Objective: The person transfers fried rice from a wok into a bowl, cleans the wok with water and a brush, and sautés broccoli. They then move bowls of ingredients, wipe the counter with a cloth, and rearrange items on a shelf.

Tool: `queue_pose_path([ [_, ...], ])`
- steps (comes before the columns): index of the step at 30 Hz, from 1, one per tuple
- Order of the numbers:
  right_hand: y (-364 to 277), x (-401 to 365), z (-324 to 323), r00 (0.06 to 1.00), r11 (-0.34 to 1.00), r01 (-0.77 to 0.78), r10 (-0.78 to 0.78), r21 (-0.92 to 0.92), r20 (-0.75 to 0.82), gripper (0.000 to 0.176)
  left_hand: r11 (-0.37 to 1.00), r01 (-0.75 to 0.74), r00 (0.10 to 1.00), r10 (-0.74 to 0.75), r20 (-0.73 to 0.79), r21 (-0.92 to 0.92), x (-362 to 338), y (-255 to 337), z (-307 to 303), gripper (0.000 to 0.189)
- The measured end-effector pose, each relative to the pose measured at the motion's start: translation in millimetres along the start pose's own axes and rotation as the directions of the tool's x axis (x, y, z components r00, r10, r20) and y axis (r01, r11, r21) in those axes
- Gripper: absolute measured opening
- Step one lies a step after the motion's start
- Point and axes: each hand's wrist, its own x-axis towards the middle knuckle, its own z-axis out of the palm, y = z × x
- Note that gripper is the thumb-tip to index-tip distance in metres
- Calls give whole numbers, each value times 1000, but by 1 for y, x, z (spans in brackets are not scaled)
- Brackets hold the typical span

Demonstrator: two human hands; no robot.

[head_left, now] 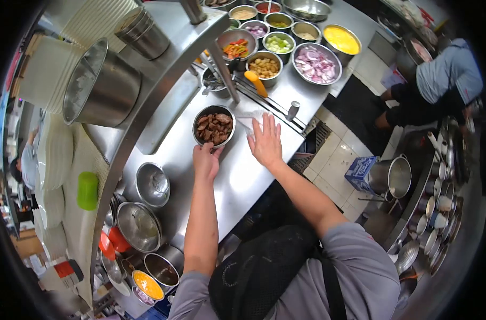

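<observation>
My left hand grips the near rim of a round metal bowl, thumb and fingers pinched on its edge. Chunks of browned cooked meat fill the bowl. To the right of it my right hand lies flat, palm down, fingers stretched out, at the steel counter. Its fingertips overlap a crumpled white cloth in this view. Beyond the hands, an orange-handled utensil rests across a bowl of browned chunks.
Metal bowls of chopped onion, peppers and yellow liquid crowd the far end. A steel shelf with stacked plates runs along the left. Nested bowls stand lower left. Another person works at upper right.
</observation>
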Motion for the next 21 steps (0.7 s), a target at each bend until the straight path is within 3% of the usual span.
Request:
queue_pose_path([
  [4, 29, -47, -26, 990, 989, -137, 134, -61, -54, 59, 995, 86, 985, -78, 153, -44, 8, -26, 15, 26],
  [6, 41, -62, -27, 971, 974, -203, 186, -104, -152, 61, 965, 258, 957, -261, 127, 33, -13, -19, 24, 25],
  [8, 49, -70, -25, 929, 958, -275, 244, -77, -278, 63, 965, 246, 963, -254, 93, 86, -44, -17, 17, 25],
  [10, 55, -71, -8, 806, 886, -403, 462, 230, -369, 67, 971, 159, 974, -184, 132, 179, -81, -18, -12, 25],
  [11, 49, -70, -8, 737, 765, -489, 619, 418, -271, 69, 973, 139, 977, -165, 138, 182, -99, -22, -35, 23],
  [12, 54, -70, 8, 673, 740, -495, 658, 455, -337, 69, 977, 132, 981, -153, 121, 166, -122, -22, -56, 23],
  [14, 36, -69, 10, 479, 390, -679, 878, 623, -27, 68, 971, 171, 977, -189, 100, 165, -176, -21, -97, 28],
  [15, 28, -77, 18, 497, 407, -680, 867, 610, -24, 68, 973, 164, 983, -175, 51, 161, -200, -22, -115, 25],
  [17, 3, -97, 42, 419, 398, -729, 903, 557, -96, 67, 981, 151, 989, -150, -19, 125, -244, -24, -145, 22],
  [18, -14, -119, 54, 497, 481, -677, 857, 557, -135, 66, 983, 152, 988, -149, -36, 108, -260, -26, -157, 22],
  [20, -71, -168, 49, 562, 351, -630, 821, 693, 95, 76, 992, 111, 989, -103, -106, 65, -288, -29, -177, 22],
  [21, -96, -195, 58, 570, 346, -665, 808, 662, 150, 77, 993, 95, 989, -87, -120, 71, -298, -30, -183, 21],
])
